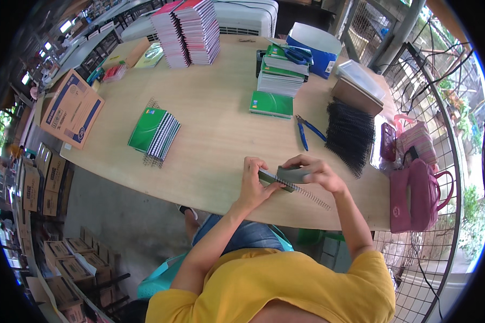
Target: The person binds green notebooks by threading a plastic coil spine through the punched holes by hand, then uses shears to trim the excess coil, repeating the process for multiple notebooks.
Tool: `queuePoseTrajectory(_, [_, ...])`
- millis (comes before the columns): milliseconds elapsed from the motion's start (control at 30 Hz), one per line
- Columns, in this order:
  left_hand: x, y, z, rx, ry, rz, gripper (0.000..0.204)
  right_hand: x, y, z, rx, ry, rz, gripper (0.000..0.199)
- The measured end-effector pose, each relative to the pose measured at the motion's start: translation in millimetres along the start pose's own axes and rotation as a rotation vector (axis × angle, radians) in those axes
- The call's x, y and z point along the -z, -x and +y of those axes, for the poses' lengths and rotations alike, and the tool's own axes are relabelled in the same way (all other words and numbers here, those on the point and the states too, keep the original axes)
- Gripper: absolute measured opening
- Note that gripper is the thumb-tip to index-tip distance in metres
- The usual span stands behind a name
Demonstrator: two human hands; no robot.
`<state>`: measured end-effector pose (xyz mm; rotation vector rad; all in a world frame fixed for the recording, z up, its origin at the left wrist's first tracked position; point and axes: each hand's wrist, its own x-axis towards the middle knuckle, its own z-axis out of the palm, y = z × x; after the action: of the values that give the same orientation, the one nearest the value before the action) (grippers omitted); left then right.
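Near the front edge of the table, my left hand [253, 183] pinches a small notebook [289, 187] held on edge. A black spiral coil [313, 198] runs along its spine, and a long loose end sticks out to the right. My right hand [320, 173] is closed on a dark grey block-like piece [292, 174] against the coil; its exact kind cannot be made out. To the left lies a fanned stack of green spiral notebooks [148, 129] with coil ends jutting out. Blue-handled pliers [309, 132] lie open beyond my right hand.
A heap of black coils [351, 134] lies right of the pliers. Green notebooks [272, 104] are stacked behind, with scissors [296, 55] on top. Tall red-covered stacks [191, 32] stand at the back, a carton [73, 107] at left, a pink bag [417, 194] at right.
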<state>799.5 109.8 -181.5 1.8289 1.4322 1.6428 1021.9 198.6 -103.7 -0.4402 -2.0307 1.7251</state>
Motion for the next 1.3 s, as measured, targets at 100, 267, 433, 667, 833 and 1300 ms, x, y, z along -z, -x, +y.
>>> queuePoseTrajectory(100, [-0.8,-0.5,-2.0,0.021,0.035,-0.003,0.07,-1.0,-5.3,4.9,-0.134,0.333,0.093,0.042])
queuePoseTrajectory(267, [-3.3,2.6,-0.8,0.081,0.094,0.025,0.069,-0.3,-10.6,12.4,-0.078,0.344,0.06,0.042])
queuePoseTrajectory(433, [34.9,3.0,-36.3,0.442,0.663,-0.134,0.032,-4.9,-6.5,5.0,-0.022,0.076,0.121,0.042])
queuePoseTrajectory(667, [35.6,-2.4,-45.5,0.415,0.649,-0.171,0.022,-11.2,-8.2,10.4,-0.051,-0.041,0.139,0.038])
queuePoseTrajectory(833, [32.3,-3.9,-48.2,0.396,0.711,-0.196,0.022,-12.0,-13.3,14.2,-0.128,0.298,0.101,0.038])
queuePoseTrajectory(1300, [40.0,-1.5,-45.5,0.444,0.684,-0.117,0.03,-8.6,-40.7,27.9,-0.011,0.406,0.039,0.043])
